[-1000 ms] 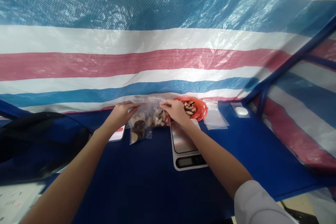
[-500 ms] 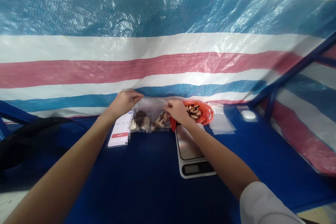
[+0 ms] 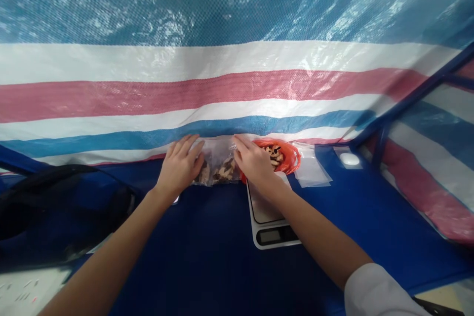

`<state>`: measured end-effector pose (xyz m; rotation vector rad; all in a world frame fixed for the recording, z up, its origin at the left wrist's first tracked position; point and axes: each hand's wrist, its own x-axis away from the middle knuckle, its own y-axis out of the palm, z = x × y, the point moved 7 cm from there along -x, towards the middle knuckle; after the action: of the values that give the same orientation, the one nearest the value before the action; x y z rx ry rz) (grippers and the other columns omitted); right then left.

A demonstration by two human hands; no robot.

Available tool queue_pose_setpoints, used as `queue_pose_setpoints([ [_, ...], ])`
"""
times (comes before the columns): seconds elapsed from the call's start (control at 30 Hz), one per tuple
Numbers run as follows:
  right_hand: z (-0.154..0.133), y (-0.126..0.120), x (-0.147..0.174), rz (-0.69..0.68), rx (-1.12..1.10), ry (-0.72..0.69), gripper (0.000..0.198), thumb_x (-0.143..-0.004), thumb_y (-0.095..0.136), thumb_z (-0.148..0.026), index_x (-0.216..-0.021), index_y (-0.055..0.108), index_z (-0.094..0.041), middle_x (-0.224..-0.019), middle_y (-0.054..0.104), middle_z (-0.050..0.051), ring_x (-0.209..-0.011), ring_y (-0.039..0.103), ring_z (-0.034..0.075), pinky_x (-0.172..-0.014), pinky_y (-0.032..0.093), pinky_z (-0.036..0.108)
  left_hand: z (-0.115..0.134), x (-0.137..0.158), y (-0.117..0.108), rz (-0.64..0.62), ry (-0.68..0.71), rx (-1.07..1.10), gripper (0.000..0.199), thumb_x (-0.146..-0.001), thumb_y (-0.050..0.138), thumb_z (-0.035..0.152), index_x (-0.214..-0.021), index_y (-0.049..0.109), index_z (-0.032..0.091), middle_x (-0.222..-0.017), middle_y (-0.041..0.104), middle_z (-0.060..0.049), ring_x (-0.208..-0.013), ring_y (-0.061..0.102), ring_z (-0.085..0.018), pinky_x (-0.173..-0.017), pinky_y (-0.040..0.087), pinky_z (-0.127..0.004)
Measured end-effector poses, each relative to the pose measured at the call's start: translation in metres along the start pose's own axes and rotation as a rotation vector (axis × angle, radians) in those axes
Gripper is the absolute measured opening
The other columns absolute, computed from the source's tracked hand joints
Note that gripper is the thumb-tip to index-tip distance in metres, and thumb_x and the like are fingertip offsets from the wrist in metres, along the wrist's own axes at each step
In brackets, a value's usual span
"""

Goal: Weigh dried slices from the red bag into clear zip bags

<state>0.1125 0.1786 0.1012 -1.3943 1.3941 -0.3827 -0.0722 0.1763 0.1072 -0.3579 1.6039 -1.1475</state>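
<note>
My left hand (image 3: 181, 164) lies with its fingers spread over the left part of some clear plastic bags. Dark and pale dried pieces, like sliced mushrooms, fill the left bag (image 3: 203, 174), partly hidden under that hand. Beside it is a second clear bag (image 3: 224, 170) with similar pieces. My right hand (image 3: 254, 160), fingers stretched out, is at this bag's upper right edge; whether it touches is hard to tell. Just right of that hand sits an open red plastic bag (image 3: 294, 158) of dried brown pieces. Below the right wrist stands a kitchen scale (image 3: 264, 210).
Several flat clear bags (image 3: 313, 168) lie to the right, and farther right is a white rounded object (image 3: 349, 159) on a clear sheet. A black bag-like item (image 3: 66, 207) rests at left on the blue table (image 3: 222, 256). A striped tarp (image 3: 222, 64) rises behind.
Both hands have let go of the clear bag's top edge, and their fingers have opened out. My left hand now covers most of the phone seen before.
</note>
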Motion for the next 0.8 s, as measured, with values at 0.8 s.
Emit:
queue_pose_setpoints([
  [0.8, -0.012, 0.051, 0.012, -0.189, 0.032, -0.332, 0.046, -0.103, 0.047, -0.040, -0.138, 0.061, -0.013, -0.147, 0.057, 0.015, -0.137, 0.053, 0.027, -0.116, 0.041, 0.039, 0.004, 0.025, 0.040, -0.164, -0.022, 0.077, 0.049, -0.101, 0.035, 0.039, -0.133, 0.063, 0.014, -0.140, 0.061, -0.019, -0.135, 0.052, -0.036, -0.113, 0.040, -0.056],
])
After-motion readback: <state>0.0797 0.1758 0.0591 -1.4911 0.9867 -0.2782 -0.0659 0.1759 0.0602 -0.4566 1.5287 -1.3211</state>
